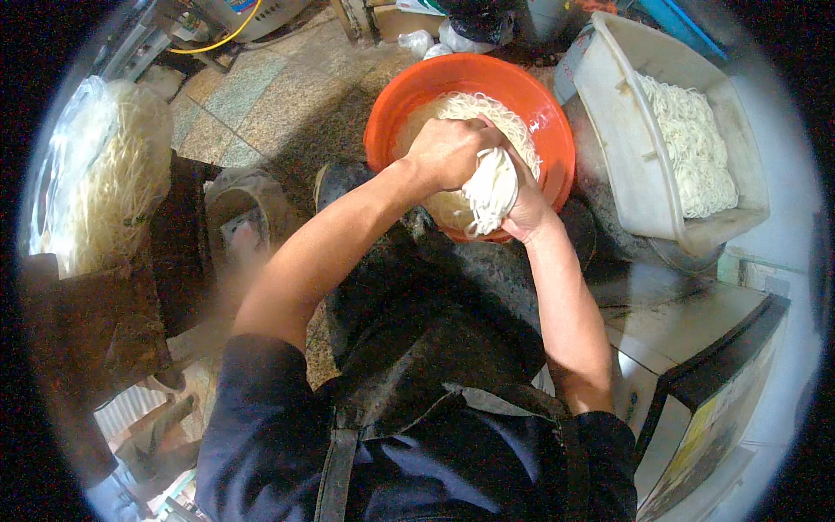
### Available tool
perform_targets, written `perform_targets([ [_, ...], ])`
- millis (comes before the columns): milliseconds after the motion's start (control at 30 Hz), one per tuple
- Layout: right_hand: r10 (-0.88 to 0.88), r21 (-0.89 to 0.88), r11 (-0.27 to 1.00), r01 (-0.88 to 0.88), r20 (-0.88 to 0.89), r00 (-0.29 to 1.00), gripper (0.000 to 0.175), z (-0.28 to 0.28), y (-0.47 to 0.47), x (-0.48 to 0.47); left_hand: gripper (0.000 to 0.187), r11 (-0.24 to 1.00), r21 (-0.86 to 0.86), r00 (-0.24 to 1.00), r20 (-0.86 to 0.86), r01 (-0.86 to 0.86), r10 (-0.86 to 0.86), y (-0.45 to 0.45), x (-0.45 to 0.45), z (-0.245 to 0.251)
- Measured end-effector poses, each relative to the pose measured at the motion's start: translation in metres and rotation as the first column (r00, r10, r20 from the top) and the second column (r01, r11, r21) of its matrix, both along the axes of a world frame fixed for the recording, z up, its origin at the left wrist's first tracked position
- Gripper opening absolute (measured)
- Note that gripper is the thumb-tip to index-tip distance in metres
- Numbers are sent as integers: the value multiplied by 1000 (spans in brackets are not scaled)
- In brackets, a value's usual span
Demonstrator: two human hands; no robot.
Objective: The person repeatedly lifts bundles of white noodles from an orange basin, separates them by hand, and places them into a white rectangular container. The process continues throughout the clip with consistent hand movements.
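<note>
Both my hands are over an orange-red plastic basin (551, 134), together around one bundle of white noodles (490, 189). My left hand (450, 150) is closed over the upper end of the bundle, knuckles up. From below and the right, my right hand (528, 205) cups the same bundle, its fingers partly hidden behind the noodles and my left hand. The bundle's looped end hangs out toward me. More pale noodles (486, 107) lie in the basin beneath, in what looks like cloudy liquid.
A whitish plastic tub (623, 140) holding a mass of noodles (691, 150) stands tilted at right. At far left, a clear plastic bag of noodles (117, 183) rests on a dark brown stand (98, 320). A lined bin (241, 215) is nearby. White bags (417, 42) lie behind the basin.
</note>
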State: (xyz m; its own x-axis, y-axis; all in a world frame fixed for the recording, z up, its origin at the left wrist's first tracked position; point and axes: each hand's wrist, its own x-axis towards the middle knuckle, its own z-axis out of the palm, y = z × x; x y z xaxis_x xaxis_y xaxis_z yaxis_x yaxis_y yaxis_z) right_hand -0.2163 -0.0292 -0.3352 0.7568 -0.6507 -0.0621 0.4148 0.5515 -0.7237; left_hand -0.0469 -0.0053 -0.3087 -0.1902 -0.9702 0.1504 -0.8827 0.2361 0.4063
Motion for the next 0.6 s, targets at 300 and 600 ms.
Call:
perform_targets([
  [300, -506, -581, 777, 242, -348, 790, 40, 31, -15, 12, 48, 948, 317, 282, -907, -28, 312, 12, -34, -26],
  [600, -252, -416, 902, -114, -724, 642, 25, 66, -66, -30, 29, 904, 293, 462, -878, 311, 126, 16, 1, 20],
])
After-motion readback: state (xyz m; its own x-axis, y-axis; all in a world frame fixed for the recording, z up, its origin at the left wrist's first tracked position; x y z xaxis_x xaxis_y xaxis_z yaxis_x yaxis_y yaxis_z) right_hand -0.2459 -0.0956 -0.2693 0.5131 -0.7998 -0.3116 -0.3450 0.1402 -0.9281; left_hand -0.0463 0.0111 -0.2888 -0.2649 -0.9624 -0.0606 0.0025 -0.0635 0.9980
